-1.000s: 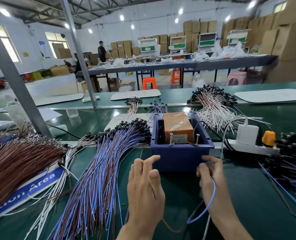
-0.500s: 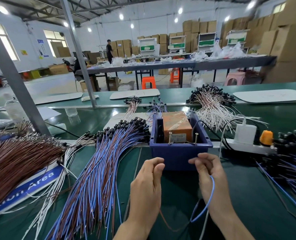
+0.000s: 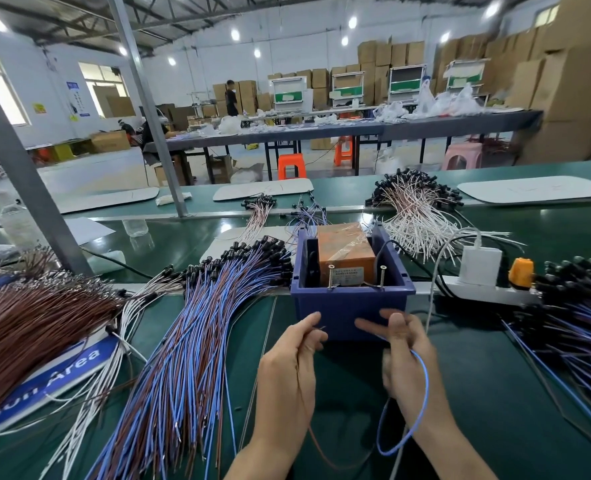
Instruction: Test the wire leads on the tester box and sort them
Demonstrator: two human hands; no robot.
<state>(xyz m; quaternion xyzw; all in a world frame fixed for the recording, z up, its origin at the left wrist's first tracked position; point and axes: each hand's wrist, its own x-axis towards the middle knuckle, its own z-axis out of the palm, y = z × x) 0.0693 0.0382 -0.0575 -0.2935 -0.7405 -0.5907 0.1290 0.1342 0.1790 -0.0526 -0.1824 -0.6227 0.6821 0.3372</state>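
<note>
A blue plastic bin (image 3: 351, 306) stands in the middle of the green bench and holds an orange tester box (image 3: 346, 252) with two upright metal screws at its front edge. Just in front of the bin, my left hand (image 3: 292, 372) pinches the bare end of a thin brown wire (image 3: 316, 441). My right hand (image 3: 406, 362) grips a blue wire (image 3: 422, 393) that loops down below the wrist. Both hands sit close together, near the bin's front wall.
A big fan of blue and brown leads (image 3: 190, 341) lies to the left, with brown leads (image 3: 27, 327) and white leads (image 3: 114, 368) beyond. More blue leads (image 3: 571, 327) lie at right behind a white power strip (image 3: 484, 289). White and brown leads (image 3: 418, 216) lie behind the bin.
Both hands have moved forward toward the bin and closer together. My left hand, open before, now pinches the brown wire's end.
</note>
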